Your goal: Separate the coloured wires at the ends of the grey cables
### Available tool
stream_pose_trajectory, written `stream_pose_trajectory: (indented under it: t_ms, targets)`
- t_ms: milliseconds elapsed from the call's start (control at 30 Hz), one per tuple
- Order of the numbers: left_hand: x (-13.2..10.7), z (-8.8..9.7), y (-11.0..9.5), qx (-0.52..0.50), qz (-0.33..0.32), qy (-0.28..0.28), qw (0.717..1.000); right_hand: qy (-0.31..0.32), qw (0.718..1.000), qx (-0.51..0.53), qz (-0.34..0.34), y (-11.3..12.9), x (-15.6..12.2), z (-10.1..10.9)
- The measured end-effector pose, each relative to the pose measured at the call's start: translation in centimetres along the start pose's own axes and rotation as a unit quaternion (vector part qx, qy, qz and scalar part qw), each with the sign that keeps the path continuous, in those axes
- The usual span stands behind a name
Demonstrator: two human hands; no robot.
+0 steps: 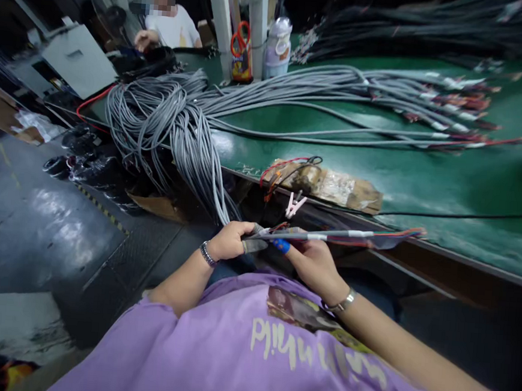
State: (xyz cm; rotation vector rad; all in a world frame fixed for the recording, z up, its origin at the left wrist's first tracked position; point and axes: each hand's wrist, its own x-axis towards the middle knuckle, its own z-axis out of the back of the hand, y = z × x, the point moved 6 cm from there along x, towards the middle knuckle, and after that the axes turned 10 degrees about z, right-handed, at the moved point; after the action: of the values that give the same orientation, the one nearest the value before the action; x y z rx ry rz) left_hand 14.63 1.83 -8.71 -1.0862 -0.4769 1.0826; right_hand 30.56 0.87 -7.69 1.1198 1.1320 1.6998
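Note:
My left hand is closed around a grey cable near its stripped end, just below the edge of the green table. My right hand, with blue tape on one fingertip, pinches the same cable from below. The cable sticks out to the right, with white bands and coloured wires fanning at its tip. A thick bundle of grey cables hangs over the table edge and runs down toward my left hand.
More grey cables with coloured ends lie across the table. A taped cardboard piece with red and black wires and a pink clip sits at the edge. Scissors and a bottle stand at the back. Another person sits beyond.

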Motion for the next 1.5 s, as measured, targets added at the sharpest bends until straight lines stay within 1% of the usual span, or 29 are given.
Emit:
stream_pose_trajectory:
  t_ms: [67,200,267,300,333,367,433,467,500,533,600,633,667,733,767,800,833,867,933,1000,1067,1100,1167,1200,1267,1333,1367,1433,1500]
  targets:
    - [-0.1,0.4,0.1,-0.026,-0.002,-0.012,1.0,0.002,0.999,0.039,-0.032,-0.5,-0.1,-0.3]
    - [-0.8,0.3,-0.2,-0.021,-0.006,-0.097,0.995,-0.031,0.998,0.048,-0.035,-0.9,-0.3,0.1]
    - [-1.2,0.3,-0.2,-0.067,-0.017,-0.132,0.989,-0.043,0.998,0.043,-0.029,-1.1,-0.4,0.6]
    - [-1.4,0.5,-0.1,-0.113,-0.024,-0.147,0.982,-0.047,0.998,0.041,-0.027,-1.2,-0.5,1.0]
    - [-1.7,1.1,0.1,-0.17,-0.033,-0.173,0.97,-0.056,0.997,0.038,-0.026,-1.3,-0.5,1.5]
    - [-2.2,1.9,0.3,-0.232,-0.041,-0.202,0.951,-0.072,0.996,0.035,-0.026,-1.5,-0.6,2.1]
    - [-3.7,4.0,1.0,-0.34,-0.057,-0.272,0.899,-0.113,0.993,0.029,-0.031,-1.9,-0.9,3.8]
    - [-4.6,5.1,1.2,-0.374,-0.064,-0.298,0.876,-0.137,0.99,0.022,-0.035,-2.1,-1.1,4.7]
    - [-5.5,6.1,1.4,-0.393,-0.071,-0.318,0.86,-0.158,0.986,0.012,-0.04,-2.4,-1.4,5.5]
    - [-6.3,6.9,1.4,-0.397,-0.075,-0.327,0.854,-0.178,0.983,-0.006,-0.044,-2.5,-1.6,6.3]
    - [-7.3,7.8,1.3,-0.382,-0.075,-0.319,0.864,-0.188,0.98,-0.049,-0.032,-2.5,-1.8,7.1]
    - [-7.3,7.7,1.2,-0.369,-0.069,-0.296,0.878,-0.169,0.983,-0.066,-0.012,-2.2,-1.6,7.0]
    - [-7.0,7.3,1.0,-0.356,-0.062,-0.266,0.894,-0.132,0.988,-0.077,0.015,-1.7,-1.3,6.5]
    - [-5.8,5.6,0.4,-0.33,-0.047,-0.207,0.92,-0.018,0.994,-0.082,0.072,-0.5,-0.4,4.5]
    - [-5.0,4.7,-0.1,-0.319,-0.043,-0.191,0.927,0.04,0.992,-0.08,0.092,0.2,0.1,3.3]
    - [-4.1,3.9,-0.6,-0.307,-0.043,-0.188,0.932,0.085,0.988,-0.075,0.105,0.9,0.5,2.2]
    - [-3.2,3.0,-1.3,-0.294,-0.045,-0.188,0.936,0.111,0.985,-0.069,0.109,1.5,0.9,1.3]
    - [-2.3,2.2,-2.1,-0.272,-0.047,-0.179,0.944,0.121,0.985,-0.056,0.108,2.0,1.4,0.7]
    - [-0.9,0.6,-3.6,-0.22,-0.057,-0.147,0.963,0.111,0.99,-0.009,0.087,2.4,2.2,0.0]
    - [0.0,-0.3,-4.2,-0.18,-0.049,-0.111,0.976,0.075,0.996,0.049,0.029,1.7,2.6,0.1]
    - [0.6,-0.8,-3.8,-0.157,-0.015,-0.079,0.984,0.031,0.994,0.099,-0.042,0.3,2.3,0.5]
    - [0.8,-0.9,-3.4,-0.149,0.003,-0.073,0.986,0.002,0.99,0.12,-0.076,-0.5,2.0,0.9]
    - [1.0,-0.8,-2.5,-0.143,0.026,-0.083,0.986,-0.049,0.977,0.161,-0.128,-1.6,1.1,1.6]
    - [1.0,-0.8,-2.2,-0.144,0.031,-0.095,0.984,-0.059,0.97,0.183,-0.146,-2.0,0.7,1.7]
    - [1.0,-0.8,-1.7,-0.151,0.036,-0.116,0.981,-0.041,0.96,0.225,-0.161,-2.1,0.0,1.5]
    - [1.1,-1.0,-1.5,-0.145,0.038,-0.123,0.981,-0.009,0.958,0.24,-0.16,-1.9,-0.4,1.1]
    - [1.1,-1.1,-1.4,-0.135,0.037,-0.121,0.983,-0.006,0.959,0.236,-0.155,-1.8,-0.4,1.1]
    - [1.1,-1.3,-1.6,-0.095,0.032,-0.096,0.99,-0.021,0.969,0.206,-0.134,-1.7,-0.3,1.2]
    - [1.2,-1.7,-1.9,-0.017,0.026,-0.054,0.998,-0.03,0.98,0.166,-0.103,-1.7,0.0,1.4]
